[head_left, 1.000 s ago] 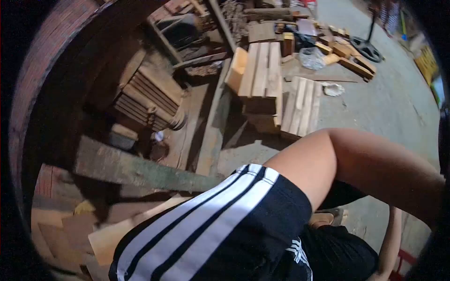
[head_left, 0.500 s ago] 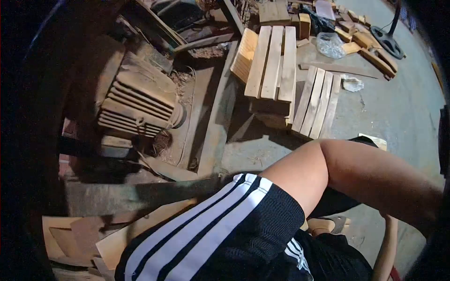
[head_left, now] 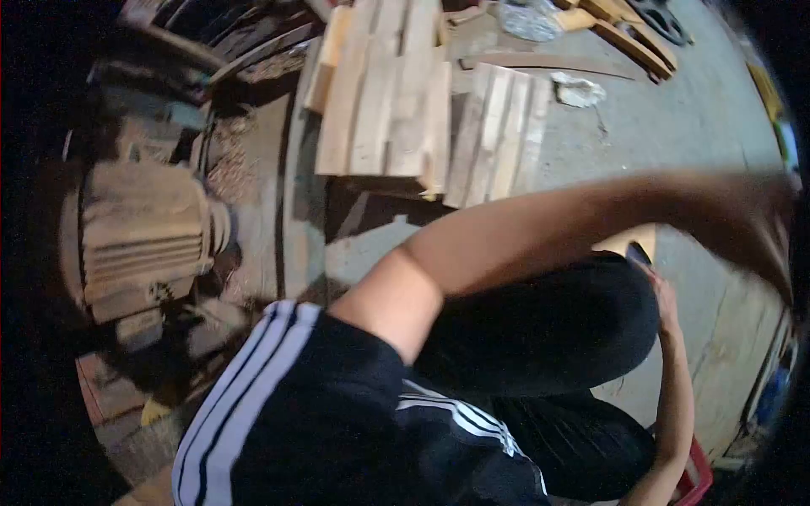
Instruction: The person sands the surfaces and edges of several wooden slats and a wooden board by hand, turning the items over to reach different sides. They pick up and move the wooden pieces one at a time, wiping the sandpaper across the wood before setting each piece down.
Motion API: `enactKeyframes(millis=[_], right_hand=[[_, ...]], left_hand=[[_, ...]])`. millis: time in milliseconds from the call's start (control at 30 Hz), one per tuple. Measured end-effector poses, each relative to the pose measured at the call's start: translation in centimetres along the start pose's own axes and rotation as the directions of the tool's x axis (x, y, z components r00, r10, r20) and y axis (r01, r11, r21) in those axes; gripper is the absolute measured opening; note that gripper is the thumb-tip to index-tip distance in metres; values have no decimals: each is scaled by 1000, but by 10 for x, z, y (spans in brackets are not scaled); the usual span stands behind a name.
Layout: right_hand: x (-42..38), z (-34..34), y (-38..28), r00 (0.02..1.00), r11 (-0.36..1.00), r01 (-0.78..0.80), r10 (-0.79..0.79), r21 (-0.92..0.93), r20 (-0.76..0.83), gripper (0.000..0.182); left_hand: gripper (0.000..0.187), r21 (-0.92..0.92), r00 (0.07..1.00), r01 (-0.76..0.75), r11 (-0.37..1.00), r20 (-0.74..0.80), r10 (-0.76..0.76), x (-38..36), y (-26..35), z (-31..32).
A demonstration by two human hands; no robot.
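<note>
My left arm stretches across to the right edge, where my left hand (head_left: 772, 228) is dark and smeared by motion; its fingers cannot be read. Beyond my bent, black-clad knee (head_left: 582, 329) is my right hand (head_left: 664, 302), partly hidden, its fingers closed beside a small dark object (head_left: 639, 255) that I cannot make out. A pale, flat piece (head_left: 623, 242) shows just behind that object, between my left forearm and the knee.
Slatted wooden pieces (head_left: 380, 93) are stacked on the floor, with another slatted piece (head_left: 498, 135) beside them. A dusty ribbed motor (head_left: 143, 240) stands at left. A long board (head_left: 548, 63), crumpled white material (head_left: 578, 89) and a plastic bag (head_left: 527, 18) lie beyond. Something red (head_left: 696, 476) shows below.
The view has swung, moving the slatted wood and motor left and the wood upward. My left arm reaches farther right, and my right hand now shows beyond the knee.
</note>
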State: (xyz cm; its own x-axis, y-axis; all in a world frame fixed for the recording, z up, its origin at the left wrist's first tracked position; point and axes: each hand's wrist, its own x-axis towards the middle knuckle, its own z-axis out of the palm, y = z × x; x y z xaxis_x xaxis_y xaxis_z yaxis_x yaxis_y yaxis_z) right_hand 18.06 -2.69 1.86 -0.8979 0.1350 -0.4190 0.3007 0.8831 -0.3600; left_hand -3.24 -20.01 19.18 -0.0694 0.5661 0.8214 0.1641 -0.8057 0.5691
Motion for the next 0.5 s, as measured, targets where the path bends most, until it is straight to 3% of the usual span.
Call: enactKeyframes(millis=[33, 67, 100, 133, 167, 200, 233, 300, 333, 367, 400, 433, 467, 500], right_hand=[[5, -4, -18, 994, 992, -99, 94, -76, -63, 34], [15, 14, 11, 980, 986, -59, 87, 156, -179, 35], [28, 28, 31, 957, 884, -52, 177, 464, -229, 41], [30, 22, 36, 927, 792, -157, 325, 590, -189, 45], [32, 15, 37, 879, 671, -252, 460, 697, -126, 49], [33, 12, 48, 865, 556, -254, 496, 791, -71, 55], [29, 13, 58, 852, 543, -265, 519, 797, -70, 55], [28, 19, 82, 788, 309, -283, 614, 908, 37, 61], [29, 31, 99, 720, 179, -343, 681, 922, 136, 67], [28, 39, 115, 721, 174, -339, 680, 924, 136, 67], [27, 49, 131, 764, 65, -358, 594, 931, 252, 64], [27, 63, 150, 796, -42, -388, 489, 921, 357, 62], [37, 80, 153, 872, 11, -280, 422, 960, 249, 63], [42, 89, 160, 912, -80, -270, 298, 959, 282, 63]], left_hand=[[39, 35, 982, 130, 991, -142, -124, -27, -10, -24], [41, 24, 844, 441, 897, -350, -406, -60, -24, -37], [39, 118, 641, 697, 707, -544, -541, -96, -42, -53], [39, 357, 598, 770, 528, -694, -402, -147, -77, -70], [41, 374, 505, 855, 360, -760, -409, -184, -80, -87], [40, 534, 532, 842, 74, -802, -273, -222, -87, -99], [46, 552, 519, 833, -28, -799, -305, -248, -74, -105], [57, 675, 577, 646, -356, -738, -351, -282, -55, -111], [62, 630, 540, 639, -441, -776, -326, -308, -56, -119], [68, 576, 502, 624, -528, -814, -293, -329, -59, -125], [73, 462, 353, 648, -605, -886, -299, -326, -55, -124], [73, 463, 352, 642, -611, -886, -301, -325, -55, -124], [74, 447, 348, 637, -628, -894, -282, -325, -57, -124], [74, 427, 342, 634, -645, -903, -262, -325, -59, -124]])
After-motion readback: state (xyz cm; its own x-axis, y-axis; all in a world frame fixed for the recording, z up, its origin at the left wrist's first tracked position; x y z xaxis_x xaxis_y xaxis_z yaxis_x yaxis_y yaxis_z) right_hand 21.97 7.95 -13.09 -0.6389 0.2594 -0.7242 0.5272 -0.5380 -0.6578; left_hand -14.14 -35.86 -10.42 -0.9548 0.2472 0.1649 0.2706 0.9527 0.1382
